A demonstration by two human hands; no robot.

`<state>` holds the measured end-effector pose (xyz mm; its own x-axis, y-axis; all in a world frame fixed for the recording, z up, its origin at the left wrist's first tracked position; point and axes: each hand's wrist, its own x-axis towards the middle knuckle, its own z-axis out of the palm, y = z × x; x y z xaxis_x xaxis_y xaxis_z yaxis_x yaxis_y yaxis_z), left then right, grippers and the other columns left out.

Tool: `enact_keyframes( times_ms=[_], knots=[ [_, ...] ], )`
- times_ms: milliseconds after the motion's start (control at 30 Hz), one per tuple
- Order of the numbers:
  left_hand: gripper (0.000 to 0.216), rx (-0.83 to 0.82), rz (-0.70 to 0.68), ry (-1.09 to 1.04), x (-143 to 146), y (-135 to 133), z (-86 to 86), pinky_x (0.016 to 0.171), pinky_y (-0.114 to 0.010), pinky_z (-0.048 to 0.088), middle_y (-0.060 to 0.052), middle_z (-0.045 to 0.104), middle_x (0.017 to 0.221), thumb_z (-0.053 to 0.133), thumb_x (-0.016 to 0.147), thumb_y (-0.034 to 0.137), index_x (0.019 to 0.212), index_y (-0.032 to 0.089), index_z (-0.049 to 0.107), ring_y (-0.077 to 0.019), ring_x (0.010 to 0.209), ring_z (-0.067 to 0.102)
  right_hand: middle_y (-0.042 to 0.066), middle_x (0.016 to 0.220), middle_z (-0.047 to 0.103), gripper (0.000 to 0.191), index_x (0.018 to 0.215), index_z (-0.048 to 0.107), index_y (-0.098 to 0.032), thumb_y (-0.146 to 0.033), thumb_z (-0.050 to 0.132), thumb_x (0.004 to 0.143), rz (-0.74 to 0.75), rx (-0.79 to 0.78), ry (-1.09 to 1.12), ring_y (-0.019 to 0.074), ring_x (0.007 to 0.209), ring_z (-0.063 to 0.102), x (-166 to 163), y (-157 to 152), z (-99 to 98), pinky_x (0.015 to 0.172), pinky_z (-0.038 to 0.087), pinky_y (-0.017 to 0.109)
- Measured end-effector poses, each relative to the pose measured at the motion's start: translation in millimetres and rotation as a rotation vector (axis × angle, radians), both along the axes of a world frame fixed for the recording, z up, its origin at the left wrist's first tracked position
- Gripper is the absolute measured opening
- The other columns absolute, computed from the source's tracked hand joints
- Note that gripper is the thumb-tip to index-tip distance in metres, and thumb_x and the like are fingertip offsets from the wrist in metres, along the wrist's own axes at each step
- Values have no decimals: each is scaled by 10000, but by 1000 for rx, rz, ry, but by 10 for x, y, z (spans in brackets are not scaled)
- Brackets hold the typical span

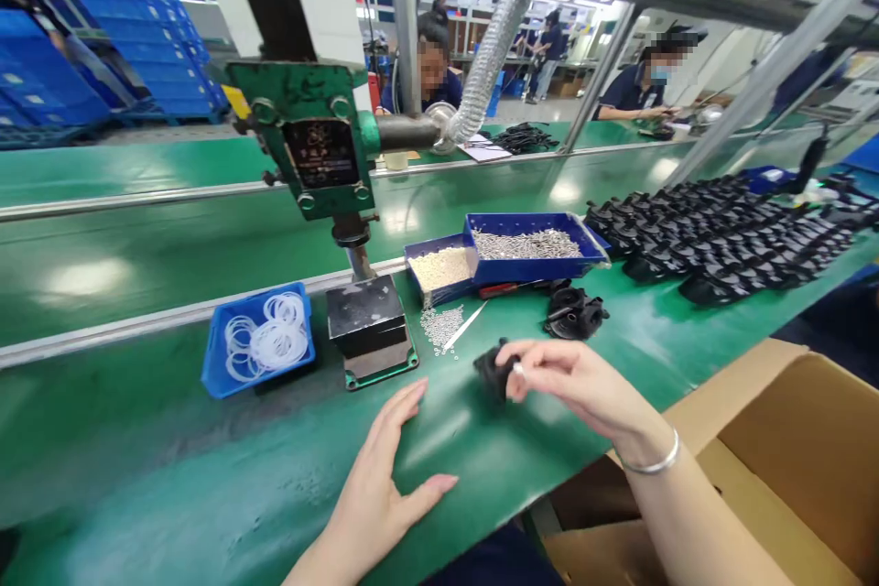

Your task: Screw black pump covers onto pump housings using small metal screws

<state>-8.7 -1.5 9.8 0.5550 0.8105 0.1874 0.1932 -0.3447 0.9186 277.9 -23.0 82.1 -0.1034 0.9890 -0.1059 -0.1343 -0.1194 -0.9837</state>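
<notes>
From the head camera, the right hand (569,380) has its thumb and fingers pinched on a black part (489,373), just above or on the green bench (275,476); blur hides which. The left hand (381,481) is spread, thumb apart from the fingers, gripping nothing.

The black part seems held by one side only, so a loose pinch could let it twist or slip. Near it, a pile of tiny pieces (443,325) lies loose beside a white stick (467,325); a careless sweep of either hand could scatter them. The smaller blue bin (450,295) and larger blue bin (536,271) stand touching, so a knock to one could mix their contents.

The smaller holds pale granule-like bits (439,267), the larger a heap of metal pins or screws (528,244). Left of the press (302,133), a blue tray (211,357) holds translucent white rings (278,341), overlapping and apt to tangle. At the right, below the bench edge, a cardboard box (789,439) shows bare inner walls.
</notes>
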Motion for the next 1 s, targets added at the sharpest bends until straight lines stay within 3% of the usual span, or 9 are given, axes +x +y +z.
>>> enact_keyframes(
  times_ms=[100, 167, 267, 367, 433, 467, 567, 700, 1000],
  knots=[
    [926, 67, -56, -37, -11, -37, 49, 1179, -538, 329, -101, 412, 1567, 841, 745, 238, 1514, 379, 344, -343, 1439, 386, 89, 1092, 708, 129, 807, 728, -153, -266, 790, 801, 270, -154, 285, 152, 757, 708, -436, -117, -58, 758, 574, 329],
    [854, 47, -52, -106, -19, -48, 60, 1155, -505, 371, -90, 542, 1465, 860, 726, 250, 1459, 385, 443, -327, 1366, 483, 68, 902, 732, 157, 796, 715, -138, -273, 796, 799, 337, -212, 420, 133, 696, 688, -695, -101, -157, 724, 568, 293],
    [576, -94, 67, -239, -10, -33, 83, 1099, -439, 445, -78, 653, 1315, 873, 712, 310, 1246, 325, 656, -312, 1292, 550, 59, 829, 730, 139, 800, 718, -145, -269, 760, 845, 256, -179, 510, 124, 756, 682, -956, -11, -273, 733, 552, 245],
    [319, -452, 219, -404, 15, 14, 147, 721, -308, 602, -96, 646, 1309, 772, 819, 385, 1093, 251, 681, -257, 985, 713, 106, 1146, 709, 106, 836, 739, -165, -258, 721, 885, 66, -56, 394, 162, 1053, 669, -1055, 70, -301, 917, 534, 276],
    [285, -702, 277, -510, 24, 52, 204, 490, -229, 534, -123, 638, 1314, 655, 908, 421, 1114, 226, 626, -189, 727, 733, 97, 1068, 735, 121, 876, 729, -176, -289, 698, 906, -31, -11, 289, 164, 961, 706, -1063, 100, -306, 888, 558, 295],
    [298, -792, 290, -556, 23, 68, 231, 464, -220, 520, -137, 634, 1319, 604, 939, 430, 1151, 220, 597, -180, 689, 731, 78, 942, 751, 139, 893, 715, -179, -315, 690, 912, -43, -16, 249, 156, 820, 723, -1061, 105, -314, 804, 582, 294],
    [335, -887, 288, -698, 4, 88, 280, 614, -281, 598, -153, 591, 1380, 579, 949, 329, 1260, 214, 533, -250, 930, 738, 18, 683, 704, 211, 943, 680, -172, -380, 680, 911, 24, -66, 123, 141, 548, 667, -1059, 84, -359, 580, 566, 275],
    [563, -844, 190, -792, -25, 70, 274, 890, -415, 585, -109, 517, 1473, 614, 797, 59, 1315, 248, 499, -327, 1239, 603, -4, 662, 663, 250, 1008, 703, -171, -401, 643, 931, 39, 16, -182, 107, 523, 602, -1109, 26, -421, 540, 499, 234],
    [588, -825, 135, -788, -38, 62, 285, 1068, -489, 452, -93, 557, 1434, 618, 755, 37, 1299, 247, 539, -355, 1307, 550, -8, 701, 685, 135, 958, 699, -205, -240, 569, 967, -32, 459, -682, 122, 575, 609, -1227, -15, -395, 574, 478, 244]
  ],
)
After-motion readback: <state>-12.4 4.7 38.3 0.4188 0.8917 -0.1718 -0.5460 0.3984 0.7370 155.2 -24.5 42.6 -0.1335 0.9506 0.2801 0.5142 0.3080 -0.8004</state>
